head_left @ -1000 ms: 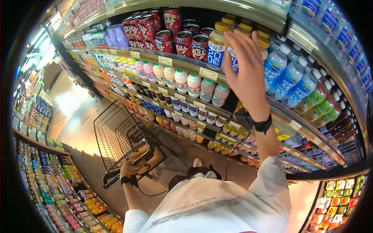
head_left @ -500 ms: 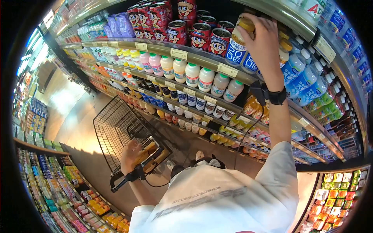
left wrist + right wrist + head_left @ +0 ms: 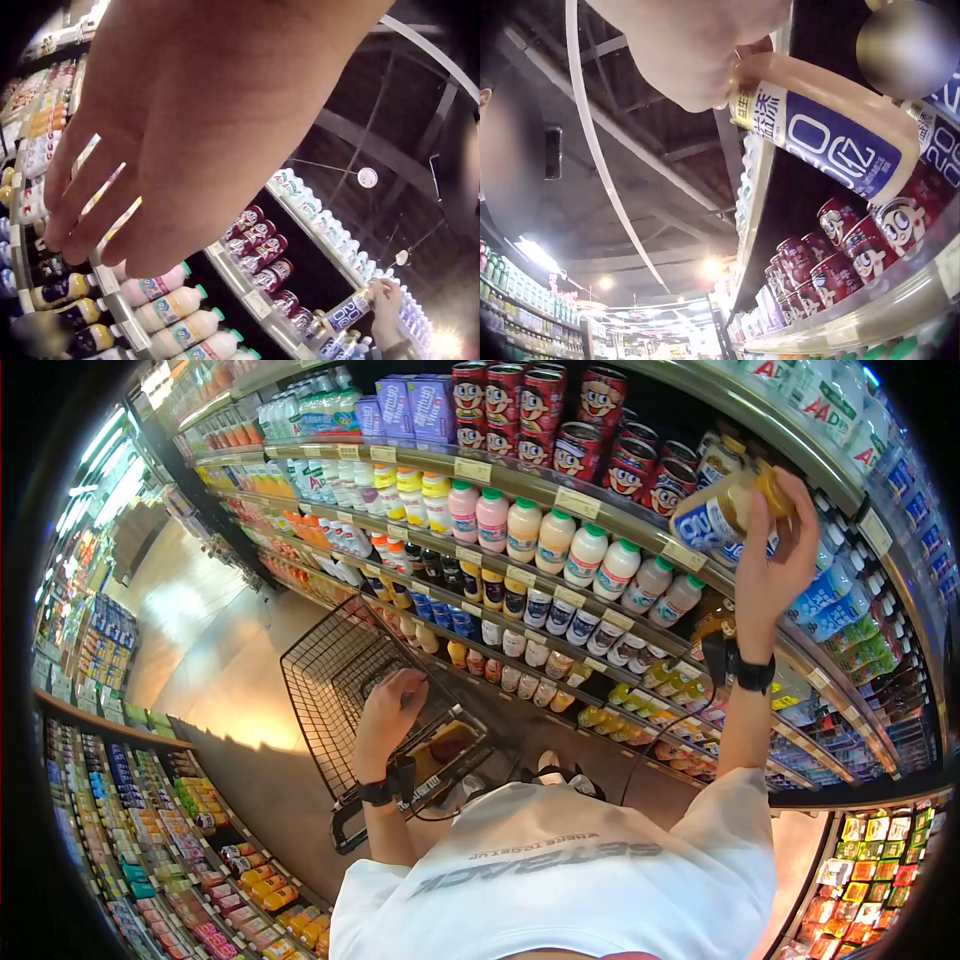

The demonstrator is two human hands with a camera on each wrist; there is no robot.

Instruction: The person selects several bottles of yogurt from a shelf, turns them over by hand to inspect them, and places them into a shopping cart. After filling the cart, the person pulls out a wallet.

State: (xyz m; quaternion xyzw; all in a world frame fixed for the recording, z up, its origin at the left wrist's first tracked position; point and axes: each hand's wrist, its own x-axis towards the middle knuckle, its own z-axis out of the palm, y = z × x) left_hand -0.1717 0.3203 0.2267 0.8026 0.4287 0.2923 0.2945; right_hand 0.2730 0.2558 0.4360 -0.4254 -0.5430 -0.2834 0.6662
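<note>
My right hand (image 3: pixel 774 575) grips a drink bottle (image 3: pixel 708 518) by its capped end, at the front of an upper shelf. The bottle has a blue-and-white label and lies tilted, its base towards the red cans (image 3: pixel 632 465); its pale contents show in the right wrist view (image 3: pixel 832 127). More bottles of the same kind (image 3: pixel 934 139) stand behind it. My left hand (image 3: pixel 390 720) is raised over the shopping cart (image 3: pixel 300 680), beside its handle end, with loosely bent fingers and nothing in them. In the left wrist view its fingers (image 3: pixel 82 217) overlap the shelves.
Pastel milk bottles with coloured caps (image 3: pixel 590 555) line the shelf below. Purple cartons (image 3: pixel 415 410) stand left of the cans, and blue-labelled bottles (image 3: pixel 835 600) right of my hand. Another stocked shelf (image 3: pixel 180 830) runs along the left, across the aisle floor (image 3: pixel 225 690).
My right hand has reached the bottle, grasped its top and tipped it out from the row. My left hand has left the cart handle and risen. The view has shifted.
</note>
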